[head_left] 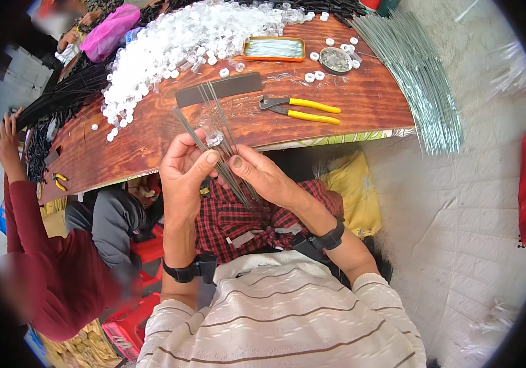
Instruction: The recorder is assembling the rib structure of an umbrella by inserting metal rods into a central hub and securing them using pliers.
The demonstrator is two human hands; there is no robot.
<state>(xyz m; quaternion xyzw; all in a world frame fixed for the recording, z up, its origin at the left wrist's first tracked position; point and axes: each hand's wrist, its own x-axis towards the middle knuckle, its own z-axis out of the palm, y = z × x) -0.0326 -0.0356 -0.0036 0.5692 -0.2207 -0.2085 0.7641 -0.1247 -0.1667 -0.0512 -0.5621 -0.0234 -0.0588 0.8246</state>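
Just beyond the near table edge, my left hand (180, 165) is closed on a bundle of thin grey metal wires (190, 127), thumb and fingers pinching them. A small clear plastic piece (214, 138) sits among the wires beside my left thumb. My right hand (266, 178) is closed too, its thumb pressing on more of these wires, which slant up over the table and down toward my lap. Part of the left fingers is hidden behind the bundle. Past my hands lie end-cutting pliers (315, 103) with yellow handles and a dark flat bar (220, 89).
White and clear plastic pieces (165, 49) are heaped across the wooden table (373, 92). A tray (274, 57) holds short wires near a round dish (336, 61). Long wires (419, 80) overhang the right edge. At left, a co-worker's hand (8, 138) touches a black bundle (67, 95).
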